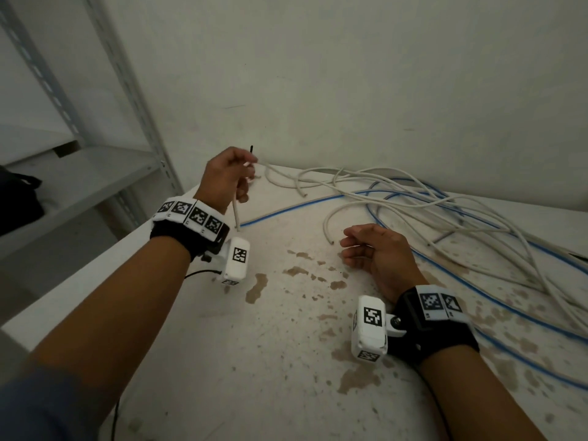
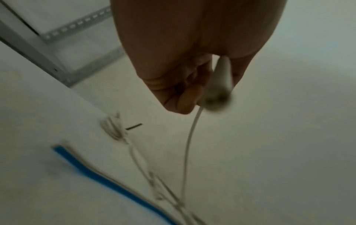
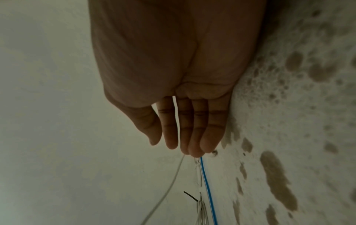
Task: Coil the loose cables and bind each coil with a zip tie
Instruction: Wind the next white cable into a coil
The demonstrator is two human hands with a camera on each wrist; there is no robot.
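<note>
My left hand (image 1: 245, 176) is raised over the table's far left corner and grips a white cable (image 1: 236, 214) near its end, which hangs below the fist. The left wrist view shows that cut end (image 2: 217, 86) sticking out of the fist (image 2: 181, 94), with the cable (image 2: 187, 149) trailing down to the table. A small white bundle (image 2: 113, 127) with a black zip tie (image 2: 133, 126) lies at the corner; only the tie's tip (image 1: 251, 148) shows above my hand. My right hand (image 1: 356, 249) rests on the table, fingers (image 3: 185, 134) relaxed and empty. Loose white cables (image 1: 397, 198) and a blue cable (image 1: 305, 203) sprawl right.
The white table (image 1: 286, 361) is stained with brown spots. A wall rises right behind its far edge. A grey metal shelf rack (image 1: 105, 173) stands to the left, with a dark bag (image 1: 19, 198) on it. The cable tangle covers the right side.
</note>
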